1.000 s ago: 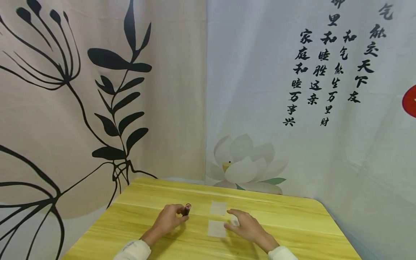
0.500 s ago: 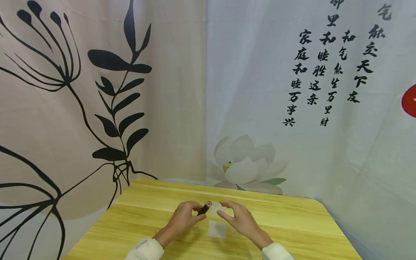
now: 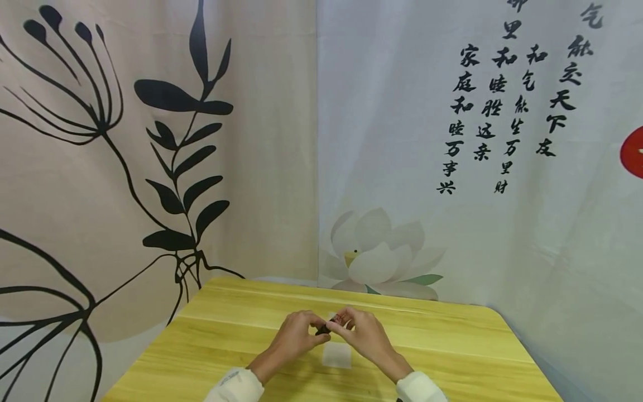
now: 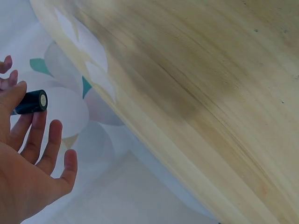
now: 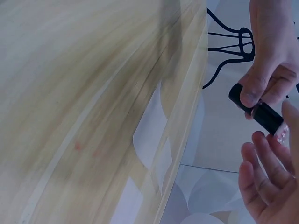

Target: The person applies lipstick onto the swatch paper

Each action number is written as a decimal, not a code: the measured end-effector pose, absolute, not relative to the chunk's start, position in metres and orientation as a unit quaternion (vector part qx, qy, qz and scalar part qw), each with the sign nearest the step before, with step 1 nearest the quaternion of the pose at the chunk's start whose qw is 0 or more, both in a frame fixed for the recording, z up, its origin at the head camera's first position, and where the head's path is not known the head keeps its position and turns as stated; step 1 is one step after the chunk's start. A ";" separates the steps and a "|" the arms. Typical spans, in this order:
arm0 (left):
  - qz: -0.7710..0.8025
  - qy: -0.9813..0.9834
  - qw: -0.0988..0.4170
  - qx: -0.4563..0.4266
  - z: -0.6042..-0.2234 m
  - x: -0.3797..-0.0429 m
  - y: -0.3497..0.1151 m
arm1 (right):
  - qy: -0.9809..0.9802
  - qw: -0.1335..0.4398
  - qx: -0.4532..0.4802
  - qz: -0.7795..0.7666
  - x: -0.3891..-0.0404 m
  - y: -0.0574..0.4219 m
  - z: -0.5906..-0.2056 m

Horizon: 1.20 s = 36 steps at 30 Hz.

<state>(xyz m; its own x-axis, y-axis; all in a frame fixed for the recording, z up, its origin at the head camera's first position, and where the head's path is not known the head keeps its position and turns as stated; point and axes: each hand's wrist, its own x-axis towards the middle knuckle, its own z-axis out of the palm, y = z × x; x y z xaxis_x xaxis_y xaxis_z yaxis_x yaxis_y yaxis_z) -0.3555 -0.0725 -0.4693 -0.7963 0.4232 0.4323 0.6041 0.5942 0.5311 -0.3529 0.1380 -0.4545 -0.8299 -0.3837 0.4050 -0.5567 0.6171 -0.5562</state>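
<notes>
A small black tube, which looks like a lipstick, is held above the table between both hands. My left hand pinches its dark end; in the left wrist view the round base of the lipstick sticks out past the left thumb. From the other side, my right hand has thumb and fingertips at the pink-patterned end. The right wrist view shows a seam around the middle of the lipstick, with the left hand above and the right hand below.
A white paper square lies on the yellow wood-grain table below the hands. Another pale square is mostly hidden behind the fingers. A printed curtain stands behind the table's far edge.
My left hand has carried the lipstick rightward and tilted it. My right hand has come in from the right and now grips its patterned end.
</notes>
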 end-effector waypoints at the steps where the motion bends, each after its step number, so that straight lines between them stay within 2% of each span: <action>1: -0.343 -0.883 0.132 -0.293 -0.469 -0.355 -0.072 | -0.890 0.127 0.264 0.351 -0.353 0.138 -0.454; 23: -0.323 -0.882 0.130 -0.318 -0.473 -0.356 -0.074 | -0.858 0.103 0.357 0.354 -0.351 0.144 -0.454; 32: -0.315 -0.889 0.137 -0.301 -0.468 -0.354 -0.071 | -0.886 0.091 0.279 0.359 -0.350 0.140 -0.453; 36: -0.321 -0.889 0.141 -0.296 -0.468 -0.353 -0.071 | -0.885 0.083 0.273 0.367 -0.350 0.141 -0.453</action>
<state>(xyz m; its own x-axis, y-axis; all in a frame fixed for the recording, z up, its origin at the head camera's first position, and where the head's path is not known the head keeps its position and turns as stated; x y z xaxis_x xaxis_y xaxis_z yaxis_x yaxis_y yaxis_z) -0.3529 -0.0707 -0.4682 -0.7852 0.4359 0.4398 0.6163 0.6192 0.4866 -0.3497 0.1409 -0.4534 -0.8369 -0.4234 0.3469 -0.5447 0.5814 -0.6044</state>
